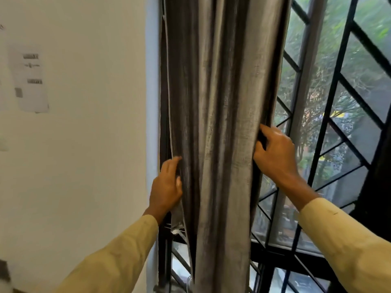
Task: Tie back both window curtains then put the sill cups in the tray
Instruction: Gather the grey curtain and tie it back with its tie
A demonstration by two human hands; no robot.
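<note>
From the head camera, a grey curtain (215,102) is hanging gathered into a narrow column of folds at the left side of the window, just beside the white wall (88,144). The left hand (167,187) is pressing against the curtain's left edge. Its fingers (172,163) are stretching nearly straight upward along the cloth and its thumb is lying on the front of the fabric, so the hand is spread wide rather than clasped. The right hand (275,153) is gripping the curtain's right edge a little higher up, its fingers curling into a fold and bunching the cloth. Both arms are reaching forward in pale yellow sleeves (347,246). To the right of the curtain, a black window grille (336,85) with diagonal bars is showing blurred green trees behind it. A sheet of paper (29,81) is hanging on the wall at far left, its print too blurred to read.
</note>
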